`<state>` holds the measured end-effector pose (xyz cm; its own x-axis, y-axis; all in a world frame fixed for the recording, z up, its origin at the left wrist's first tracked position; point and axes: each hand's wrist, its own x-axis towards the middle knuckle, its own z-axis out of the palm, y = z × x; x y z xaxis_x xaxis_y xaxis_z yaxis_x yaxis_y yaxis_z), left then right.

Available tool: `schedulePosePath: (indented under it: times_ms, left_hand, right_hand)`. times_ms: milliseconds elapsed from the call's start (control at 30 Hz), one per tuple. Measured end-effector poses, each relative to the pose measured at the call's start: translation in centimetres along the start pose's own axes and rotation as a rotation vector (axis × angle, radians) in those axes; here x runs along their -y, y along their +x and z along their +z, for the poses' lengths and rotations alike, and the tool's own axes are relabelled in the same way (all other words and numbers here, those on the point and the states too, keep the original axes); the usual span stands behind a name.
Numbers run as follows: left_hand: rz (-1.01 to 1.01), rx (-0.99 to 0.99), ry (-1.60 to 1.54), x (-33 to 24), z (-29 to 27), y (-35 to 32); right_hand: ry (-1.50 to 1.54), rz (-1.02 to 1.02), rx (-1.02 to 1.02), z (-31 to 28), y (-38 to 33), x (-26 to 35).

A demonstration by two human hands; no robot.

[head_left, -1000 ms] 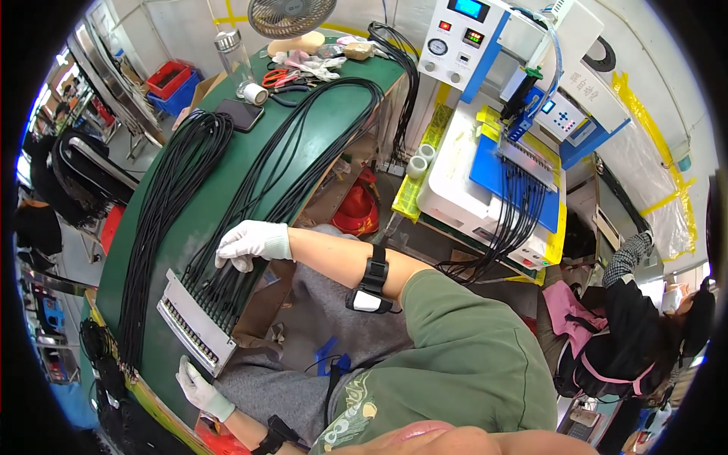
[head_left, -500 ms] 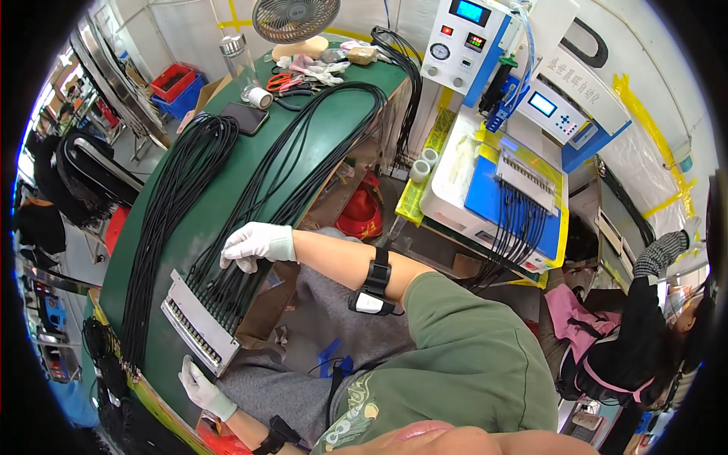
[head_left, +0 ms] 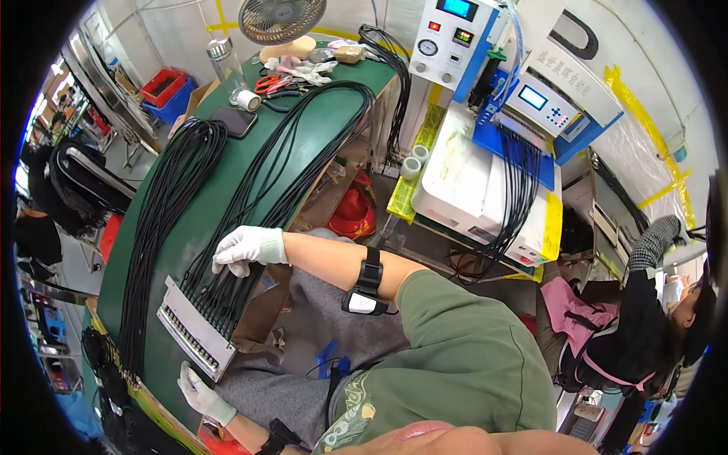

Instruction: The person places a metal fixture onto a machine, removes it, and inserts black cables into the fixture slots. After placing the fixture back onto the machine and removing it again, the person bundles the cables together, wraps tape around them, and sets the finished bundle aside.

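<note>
Head view: on the green bench [head_left: 235, 171], black cables [head_left: 220, 292] are trailing from a pale holder [head_left: 197, 322] lying by the edge, where one snag could drag it off; the right hand [head_left: 249, 247] is covering some, finger grip unclear; the left hand [head_left: 203, 394], fingers loosely parted, is sitting nearby.

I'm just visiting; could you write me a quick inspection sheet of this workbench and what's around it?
Surface: green table, partly covered.
Work pieces: pale strip with a row of small fittings, near the table's edge.
Clutter: phone, glass bottle, red-handled tool, loose gloves, fan.
Hands: gloved right hand over the cables, fingers bent, grip unclear; gloved left hand by the strip's lower end, loosely open.
Cables: a black bundle at left; black cables loop across toward the strip.
Surroundings: white-and-blue machine with more cables; a co-worker at right.
Spills: nothing seen.
</note>
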<state>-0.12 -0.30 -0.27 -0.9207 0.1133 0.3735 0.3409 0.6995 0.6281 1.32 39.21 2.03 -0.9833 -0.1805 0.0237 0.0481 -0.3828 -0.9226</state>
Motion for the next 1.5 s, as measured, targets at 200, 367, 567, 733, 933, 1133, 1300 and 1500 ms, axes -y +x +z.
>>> schedulePosePath:
  times_ms: [200,367,567,733,933,1133,1300,1500]
  left_hand:
    - [0.067,-0.012,0.074,0.1,-0.1,0.1]
    - [0.043,-0.010,0.013,0.1,0.1,0.0]
    - [0.008,-0.017,-0.025,-0.5,0.1,0.1]
    - [-0.055,-0.035,-0.077,-2.1,0.2,-0.5]
    - [0.033,-0.129,-0.138,-2.1,1.0,-0.7]
    - [0.112,-0.213,-0.047,-1.8,1.0,-0.8]
    - [0.094,-0.203,0.016,-2.0,0.7,-0.7]
    - [0.087,-0.210,0.053,-2.0,0.9,-0.9]
  right_hand:
    - [-0.011,-0.025,0.016,0.0,-0.2,0.1]
    - [-0.008,-0.018,0.003,-0.1,0.1,-0.1]
    - [-0.019,-0.019,0.000,-0.1,0.1,-0.2]
    - [-0.093,-0.053,0.024,0.0,-0.4,0.5]
    - [-0.087,-0.034,0.053,0.0,-0.9,1.6]
    - [-0.089,0.031,0.005,-0.2,-1.1,1.2]
    - [-0.004,-0.010,0.037,-0.7,-1.1,0.6]
    - [0.041,-0.019,0.029,-1.6,-0.8,-0.1]
